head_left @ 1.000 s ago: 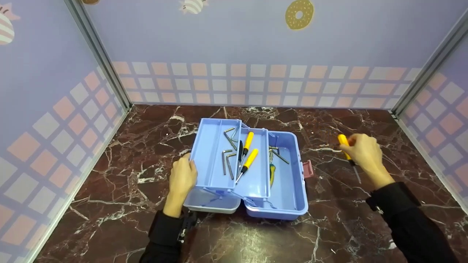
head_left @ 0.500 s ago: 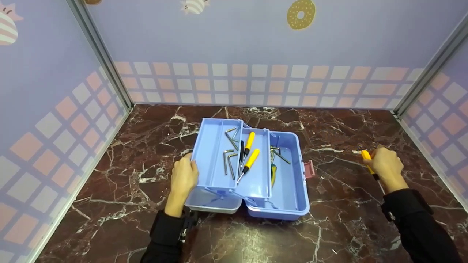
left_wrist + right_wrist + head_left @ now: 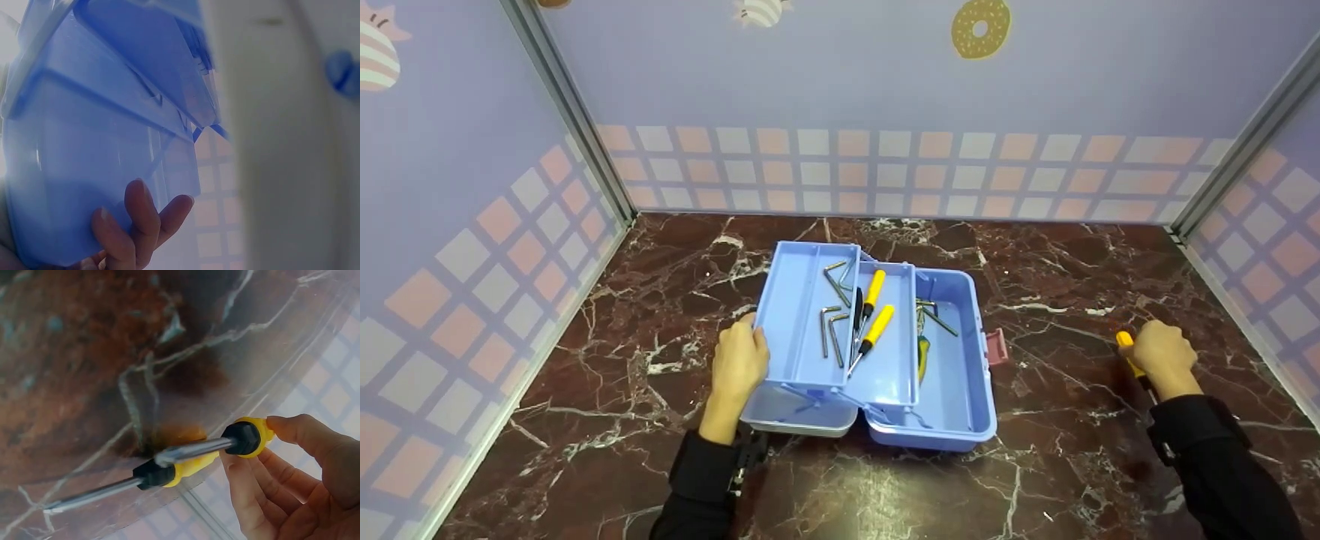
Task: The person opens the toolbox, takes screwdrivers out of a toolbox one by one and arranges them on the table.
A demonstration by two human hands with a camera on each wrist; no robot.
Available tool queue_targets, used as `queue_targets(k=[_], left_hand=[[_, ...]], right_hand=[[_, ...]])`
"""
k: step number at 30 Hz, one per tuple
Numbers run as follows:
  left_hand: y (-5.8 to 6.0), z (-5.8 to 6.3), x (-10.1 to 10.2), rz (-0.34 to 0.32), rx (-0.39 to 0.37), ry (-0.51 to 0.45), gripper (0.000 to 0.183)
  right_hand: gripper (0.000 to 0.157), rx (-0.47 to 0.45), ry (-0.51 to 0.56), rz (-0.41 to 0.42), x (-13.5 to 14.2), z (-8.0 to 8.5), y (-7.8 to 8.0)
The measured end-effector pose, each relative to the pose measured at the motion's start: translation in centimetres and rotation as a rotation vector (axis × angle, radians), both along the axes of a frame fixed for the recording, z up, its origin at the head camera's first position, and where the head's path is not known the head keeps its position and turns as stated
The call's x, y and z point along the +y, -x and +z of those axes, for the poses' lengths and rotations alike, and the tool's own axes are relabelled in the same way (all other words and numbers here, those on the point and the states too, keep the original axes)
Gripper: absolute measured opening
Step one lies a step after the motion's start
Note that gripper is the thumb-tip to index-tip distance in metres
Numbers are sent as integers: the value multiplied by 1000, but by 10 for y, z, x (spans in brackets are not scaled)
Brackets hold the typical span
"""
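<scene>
Over on the right of the glossy, dark reddish-brown marbled tabletop (image 3: 585,450), well apart from the toolbox, the person's right hand (image 3: 298,478) has its fingers drawn in, thumb and fingertips pinching a yellow-handled screwdriver with a black collar (image 3: 242,437). Its round metal shaft is bright and bare, and the rounded yellow butt shows right under the thumb. Just beside it slants a second screwdriver, with the same black collar and yellow handle (image 3: 149,474) and a longer-looking silvery shaft; its handle runs up toward the fingers, but I can't tell whether they grip it too. An orange-yellow glow shows on the shiny surface beside them.

The person's left hand (image 3: 740,360) has its fingers curled round the outer edge of a pale blue plastic upper tray (image 3: 780,300), part of an opened light blue plastic toolbox (image 3: 985,397) standing on the tabletop. The plastic looks smooth and, from the left wrist, partly see-through. Steel L-shaped hex keys (image 3: 824,337) lie in the upper tray. A lower blue tray (image 3: 889,382) bears two yellow-and-black screwdrivers (image 3: 879,322) and a slim black-handled tool (image 3: 858,301). In the deep base lie green-and-yellow-handled pliers (image 3: 923,360) and a dark metal L-shaped piece (image 3: 943,323). A dusty-red latch (image 3: 996,347) sticks out from the right wall.
</scene>
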State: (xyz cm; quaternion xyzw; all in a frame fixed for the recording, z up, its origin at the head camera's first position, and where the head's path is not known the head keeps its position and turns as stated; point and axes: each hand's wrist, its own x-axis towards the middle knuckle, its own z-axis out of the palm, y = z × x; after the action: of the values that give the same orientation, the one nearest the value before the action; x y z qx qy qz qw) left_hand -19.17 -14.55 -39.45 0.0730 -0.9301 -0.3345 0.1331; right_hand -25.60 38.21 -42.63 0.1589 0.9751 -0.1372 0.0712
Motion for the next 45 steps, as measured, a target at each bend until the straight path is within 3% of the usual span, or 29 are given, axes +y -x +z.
queue_targets(k=[7, 13, 23, 33, 39, 45], left_hand=[[0, 0, 1, -5, -6, -3, 32], [0, -1, 1, -20, 12, -5, 29], [-1, -1, 2, -38, 36, -8, 28], [0, -1, 1, -27, 33, 2, 27], [0, -1, 0, -19, 19, -3, 28], [0, 0, -1, -12, 15, -7, 30]], right_hand=[[46, -63, 3, 13, -1, -6, -1], [40, -66, 5, 28, -2, -8, -4], [47, -90, -19, 6, -3, -7, -2], [56, -103, -12, -37, -12, 10, 0], [49, -6, -7, 37, -34, 33, 1], [32, 181, -17, 182, -70, 53, 1]])
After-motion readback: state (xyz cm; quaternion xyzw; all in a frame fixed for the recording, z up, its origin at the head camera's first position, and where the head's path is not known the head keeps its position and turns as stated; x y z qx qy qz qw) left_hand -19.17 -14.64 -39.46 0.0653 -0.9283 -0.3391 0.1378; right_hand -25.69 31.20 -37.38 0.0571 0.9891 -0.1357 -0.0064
